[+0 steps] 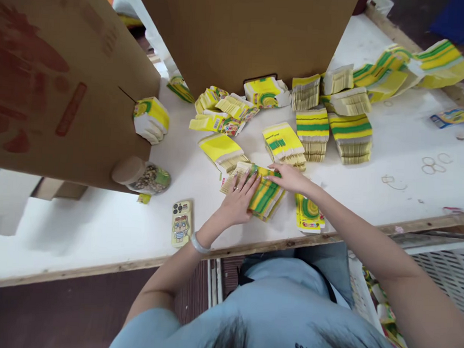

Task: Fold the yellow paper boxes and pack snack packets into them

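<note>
A fanned stack of flat yellow-and-green cartons [268, 196] lies near the table's front edge, between my two hands. My left hand [238, 199] rests on the stack's left side with fingers stretched and spread. Fingers and thumb of my right hand [287, 177] close on its upper right edge. Just beyond is another carton bundle [282, 140], with a further yellow bundle [221, 149] to its left. Partly beneath my right forearm sits a small yellow carton pack [308, 214].
Carton bundles [351, 133] and loose packs [219, 117] line the back, before a tall cardboard box [245, 36]. A larger box [66, 84], a lidded jar [143, 175] and a phone [181, 223] are leftward. Rubber bands [434, 165] lie right; a white crate [448, 270] stands below.
</note>
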A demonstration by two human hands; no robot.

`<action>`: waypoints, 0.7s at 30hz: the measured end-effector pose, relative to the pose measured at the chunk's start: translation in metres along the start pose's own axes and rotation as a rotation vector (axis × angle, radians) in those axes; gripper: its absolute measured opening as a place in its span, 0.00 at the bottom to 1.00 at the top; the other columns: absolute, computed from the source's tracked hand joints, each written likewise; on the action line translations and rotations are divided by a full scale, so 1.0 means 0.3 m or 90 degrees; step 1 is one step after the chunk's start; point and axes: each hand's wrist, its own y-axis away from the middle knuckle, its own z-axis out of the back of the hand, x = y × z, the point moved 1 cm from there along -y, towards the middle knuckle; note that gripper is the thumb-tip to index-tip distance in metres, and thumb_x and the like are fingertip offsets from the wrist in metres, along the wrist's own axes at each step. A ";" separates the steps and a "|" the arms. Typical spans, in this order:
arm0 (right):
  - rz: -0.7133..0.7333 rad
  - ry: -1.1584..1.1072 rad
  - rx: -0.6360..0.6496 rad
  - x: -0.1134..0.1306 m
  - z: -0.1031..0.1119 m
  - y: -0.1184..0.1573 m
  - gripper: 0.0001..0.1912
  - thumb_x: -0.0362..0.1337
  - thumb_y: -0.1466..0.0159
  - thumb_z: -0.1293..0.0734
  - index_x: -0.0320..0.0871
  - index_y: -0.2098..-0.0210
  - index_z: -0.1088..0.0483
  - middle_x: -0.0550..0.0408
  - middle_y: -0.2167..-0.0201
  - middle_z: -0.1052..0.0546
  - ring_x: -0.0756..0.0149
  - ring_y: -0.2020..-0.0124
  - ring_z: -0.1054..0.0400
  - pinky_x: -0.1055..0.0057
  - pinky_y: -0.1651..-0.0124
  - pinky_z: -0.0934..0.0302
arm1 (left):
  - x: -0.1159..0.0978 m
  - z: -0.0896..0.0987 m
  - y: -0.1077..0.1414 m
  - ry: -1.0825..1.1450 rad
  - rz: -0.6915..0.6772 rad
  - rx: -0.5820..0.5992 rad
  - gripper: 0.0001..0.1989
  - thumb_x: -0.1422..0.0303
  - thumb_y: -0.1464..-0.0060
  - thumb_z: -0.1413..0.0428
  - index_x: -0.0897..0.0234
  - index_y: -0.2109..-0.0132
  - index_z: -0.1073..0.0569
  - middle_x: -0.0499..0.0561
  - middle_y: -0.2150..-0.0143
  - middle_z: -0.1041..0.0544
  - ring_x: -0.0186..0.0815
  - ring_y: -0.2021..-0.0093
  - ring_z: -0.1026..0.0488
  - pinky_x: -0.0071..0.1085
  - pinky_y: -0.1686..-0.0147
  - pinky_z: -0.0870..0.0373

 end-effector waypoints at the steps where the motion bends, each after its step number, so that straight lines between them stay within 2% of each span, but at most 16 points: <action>1: 0.002 -0.003 0.008 0.000 -0.006 -0.006 0.19 0.42 0.29 0.35 0.39 0.43 0.26 0.40 0.46 0.19 0.49 0.45 0.24 0.58 0.43 0.32 | -0.003 -0.004 0.019 0.003 -0.001 -0.008 0.53 0.71 0.56 0.44 0.70 0.23 0.54 0.65 0.21 0.53 0.58 0.20 0.62 0.60 0.26 0.70; 3: 0.007 -0.007 0.019 -0.001 -0.017 -0.016 0.17 0.42 0.27 0.36 0.40 0.45 0.25 0.42 0.48 0.18 0.51 0.46 0.23 0.61 0.45 0.32 | -0.010 -0.010 0.051 0.005 -0.001 -0.021 0.53 0.72 0.56 0.44 0.68 0.23 0.53 0.64 0.21 0.52 0.58 0.20 0.61 0.60 0.26 0.69; 6: 0.010 -0.006 0.020 -0.002 -0.026 -0.017 0.19 0.41 0.26 0.40 0.41 0.42 0.27 0.43 0.45 0.19 0.53 0.45 0.24 0.63 0.45 0.33 | -0.015 -0.016 0.078 -0.004 0.006 -0.031 0.50 0.72 0.56 0.45 0.69 0.24 0.50 0.66 0.23 0.46 0.59 0.21 0.56 0.60 0.25 0.67; 10: 0.025 0.008 0.019 0.016 -0.029 0.000 0.24 0.49 0.26 0.40 0.42 0.38 0.30 0.42 0.45 0.19 0.50 0.45 0.24 0.62 0.46 0.32 | -0.007 -0.019 0.075 -0.003 0.009 -0.048 0.48 0.73 0.56 0.43 0.74 0.27 0.45 0.71 0.29 0.38 0.60 0.25 0.47 0.59 0.25 0.62; 12: 0.041 0.053 0.020 0.036 -0.031 0.007 0.25 0.50 0.26 0.40 0.42 0.38 0.31 0.41 0.45 0.20 0.49 0.46 0.24 0.62 0.47 0.32 | 0.001 -0.020 0.064 0.005 -0.001 -0.060 0.47 0.72 0.57 0.42 0.73 0.28 0.43 0.71 0.30 0.37 0.60 0.26 0.45 0.59 0.25 0.60; 15: 0.053 0.122 0.027 0.068 -0.032 0.008 0.21 0.45 0.29 0.36 0.40 0.41 0.32 0.40 0.45 0.20 0.48 0.47 0.24 0.63 0.50 0.33 | 0.010 -0.020 0.048 0.008 -0.013 -0.067 0.46 0.72 0.59 0.42 0.73 0.30 0.41 0.72 0.28 0.40 0.61 0.26 0.46 0.60 0.26 0.58; 17: 0.045 0.136 0.033 0.085 -0.021 0.008 0.21 0.43 0.31 0.33 0.40 0.42 0.32 0.39 0.49 0.18 0.47 0.50 0.23 0.64 0.55 0.33 | 0.011 -0.018 0.043 0.003 -0.019 -0.061 0.46 0.72 0.59 0.42 0.73 0.30 0.41 0.73 0.25 0.44 0.61 0.24 0.48 0.60 0.26 0.58; 21: 0.009 0.169 0.006 0.092 0.069 0.062 0.19 0.42 0.29 0.35 0.41 0.42 0.32 0.40 0.53 0.17 0.46 0.53 0.22 0.65 0.61 0.36 | 0.006 -0.001 0.040 -0.042 -0.029 -0.034 0.44 0.72 0.56 0.42 0.75 0.30 0.41 0.72 0.23 0.48 0.59 0.23 0.52 0.59 0.26 0.61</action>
